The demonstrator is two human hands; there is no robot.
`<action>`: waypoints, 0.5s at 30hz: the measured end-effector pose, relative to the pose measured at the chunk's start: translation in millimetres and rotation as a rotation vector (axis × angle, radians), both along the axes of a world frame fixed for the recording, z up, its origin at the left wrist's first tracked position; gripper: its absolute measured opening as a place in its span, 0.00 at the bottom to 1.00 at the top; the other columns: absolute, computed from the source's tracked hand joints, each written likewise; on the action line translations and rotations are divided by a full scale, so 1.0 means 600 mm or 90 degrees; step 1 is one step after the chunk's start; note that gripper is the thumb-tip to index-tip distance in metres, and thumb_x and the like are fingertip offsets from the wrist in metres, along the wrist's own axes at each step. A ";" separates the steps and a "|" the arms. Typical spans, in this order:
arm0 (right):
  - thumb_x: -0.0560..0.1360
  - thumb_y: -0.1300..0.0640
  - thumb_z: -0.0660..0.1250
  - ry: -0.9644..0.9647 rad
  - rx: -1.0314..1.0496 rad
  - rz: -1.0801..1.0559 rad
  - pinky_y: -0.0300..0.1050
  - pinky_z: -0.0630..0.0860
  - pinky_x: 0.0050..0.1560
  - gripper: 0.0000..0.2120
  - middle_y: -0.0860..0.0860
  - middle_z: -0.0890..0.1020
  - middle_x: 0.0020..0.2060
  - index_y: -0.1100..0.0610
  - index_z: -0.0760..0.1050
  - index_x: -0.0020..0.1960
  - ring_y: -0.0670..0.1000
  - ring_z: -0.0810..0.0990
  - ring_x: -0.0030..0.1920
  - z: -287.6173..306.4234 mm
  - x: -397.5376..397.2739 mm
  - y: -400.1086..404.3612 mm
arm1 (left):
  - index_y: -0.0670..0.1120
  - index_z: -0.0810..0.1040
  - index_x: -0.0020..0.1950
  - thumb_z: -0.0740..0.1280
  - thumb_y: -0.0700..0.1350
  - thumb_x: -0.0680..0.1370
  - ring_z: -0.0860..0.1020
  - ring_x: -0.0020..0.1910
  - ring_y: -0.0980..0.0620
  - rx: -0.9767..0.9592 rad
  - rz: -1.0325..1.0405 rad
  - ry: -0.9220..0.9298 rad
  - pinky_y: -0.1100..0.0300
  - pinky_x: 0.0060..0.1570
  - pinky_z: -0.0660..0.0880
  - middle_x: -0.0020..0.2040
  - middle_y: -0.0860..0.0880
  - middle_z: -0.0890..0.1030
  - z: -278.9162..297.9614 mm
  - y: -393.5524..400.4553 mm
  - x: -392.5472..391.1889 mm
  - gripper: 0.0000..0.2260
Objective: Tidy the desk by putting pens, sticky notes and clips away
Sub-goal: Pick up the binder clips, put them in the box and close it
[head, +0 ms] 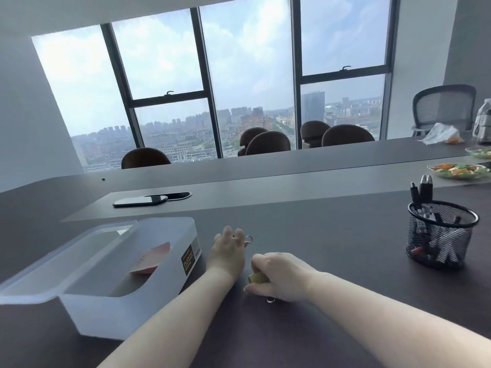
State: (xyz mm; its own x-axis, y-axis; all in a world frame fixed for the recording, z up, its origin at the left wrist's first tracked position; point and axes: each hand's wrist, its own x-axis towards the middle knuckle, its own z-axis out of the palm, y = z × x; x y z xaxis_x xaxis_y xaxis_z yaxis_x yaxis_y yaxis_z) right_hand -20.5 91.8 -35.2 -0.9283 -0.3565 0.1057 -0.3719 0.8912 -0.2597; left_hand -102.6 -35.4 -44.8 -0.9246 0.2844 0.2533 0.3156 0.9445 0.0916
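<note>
Both hands work near the middle of the dark desk. The left hand reaches away from the camera, its fingers curled round a binder clip whose wire loop sticks out on the right of the fingertips. The right hand lies just nearer and to the right, knuckles up, gripping a second clip with an olive-gold body that pokes out between thumb and fingers; a wire loop shows below the hand, against the desk. The two hands are close but do not touch.

To the left stands a translucent plastic box, its lid swung open toward the near left. Inside it lie pink sticky notes, tilted against the right-hand wall. A brown label is on the box's right end, just beside the left wrist.

At the right, well apart from the hands, a black mesh cup holds pens standing upright.

Farther off on the left, a phone lies flat by a cable slot. At the far right are plates of food and a crumpled bag. Chairs line the far side below a wide window.
</note>
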 end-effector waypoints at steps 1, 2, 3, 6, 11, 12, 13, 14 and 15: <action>0.74 0.41 0.63 0.009 -0.004 -0.001 0.49 0.73 0.49 0.17 0.48 0.73 0.42 0.55 0.68 0.46 0.55 0.75 0.47 0.001 0.000 -0.001 | 0.42 0.67 0.61 0.53 0.47 0.82 0.70 0.61 0.40 0.002 -0.005 -0.007 0.50 0.53 0.70 0.62 0.42 0.68 -0.002 0.000 0.002 0.12; 0.74 0.42 0.62 0.018 -0.007 -0.001 0.49 0.73 0.49 0.17 0.47 0.72 0.42 0.56 0.69 0.47 0.54 0.74 0.45 0.002 -0.001 -0.001 | 0.42 0.68 0.61 0.53 0.47 0.82 0.70 0.61 0.40 0.009 -0.007 -0.013 0.50 0.53 0.70 0.62 0.42 0.68 -0.002 0.001 0.003 0.12; 0.75 0.42 0.62 0.028 -0.004 -0.001 0.49 0.73 0.50 0.17 0.48 0.73 0.42 0.57 0.71 0.48 0.54 0.74 0.45 0.002 -0.003 -0.001 | 0.42 0.68 0.61 0.53 0.47 0.82 0.70 0.61 0.40 0.017 -0.008 -0.017 0.50 0.53 0.70 0.62 0.42 0.69 -0.002 0.002 0.004 0.12; 0.75 0.43 0.61 0.050 0.037 0.000 0.47 0.72 0.48 0.15 0.52 0.77 0.47 0.54 0.74 0.50 0.57 0.77 0.48 0.002 -0.008 -0.002 | 0.41 0.69 0.59 0.53 0.48 0.82 0.73 0.58 0.38 0.054 -0.004 -0.019 0.49 0.53 0.70 0.61 0.40 0.70 0.006 0.007 0.001 0.13; 0.74 0.43 0.62 0.052 -0.015 -0.061 0.45 0.72 0.50 0.16 0.52 0.78 0.54 0.52 0.75 0.54 0.57 0.78 0.54 0.014 -0.027 -0.007 | 0.39 0.71 0.59 0.54 0.49 0.82 0.74 0.59 0.38 0.163 0.013 -0.041 0.51 0.56 0.70 0.60 0.38 0.73 0.058 -0.004 -0.019 0.15; 0.73 0.44 0.63 0.059 -0.033 -0.081 0.45 0.72 0.49 0.16 0.52 0.79 0.54 0.52 0.75 0.54 0.57 0.78 0.53 0.023 -0.032 -0.008 | 0.39 0.72 0.59 0.55 0.49 0.82 0.74 0.60 0.38 0.177 0.013 -0.036 0.52 0.56 0.70 0.60 0.38 0.74 0.073 -0.012 -0.024 0.15; 0.73 0.44 0.63 0.069 -0.050 -0.099 0.45 0.72 0.48 0.15 0.52 0.79 0.54 0.52 0.76 0.54 0.56 0.78 0.53 0.033 -0.037 -0.012 | 0.39 0.72 0.58 0.55 0.49 0.82 0.73 0.61 0.39 0.188 0.011 -0.028 0.52 0.56 0.70 0.60 0.37 0.75 0.090 -0.022 -0.028 0.15; 0.72 0.44 0.63 0.079 -0.065 -0.115 0.44 0.71 0.46 0.15 0.51 0.80 0.53 0.51 0.76 0.54 0.56 0.79 0.52 0.046 -0.042 -0.016 | 0.38 0.73 0.58 0.56 0.48 0.81 0.73 0.61 0.38 0.196 0.008 -0.015 0.52 0.56 0.70 0.60 0.36 0.76 0.107 -0.036 -0.030 0.15; 0.72 0.44 0.64 0.084 -0.077 -0.126 0.43 0.70 0.44 0.14 0.51 0.81 0.52 0.51 0.77 0.53 0.55 0.79 0.50 0.060 -0.046 -0.023 | 0.37 0.73 0.57 0.56 0.48 0.81 0.73 0.61 0.38 0.202 0.008 0.000 0.52 0.56 0.70 0.59 0.35 0.76 0.124 -0.051 -0.033 0.15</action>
State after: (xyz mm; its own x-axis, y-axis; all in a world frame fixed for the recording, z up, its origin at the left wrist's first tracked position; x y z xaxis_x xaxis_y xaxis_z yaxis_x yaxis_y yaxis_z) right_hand -48.3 77.7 0.5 -0.9541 -0.1468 0.2609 -0.2310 0.9154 -0.3295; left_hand -122.1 -66.0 29.9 -0.9276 0.1787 0.3279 0.3034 0.8726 0.3828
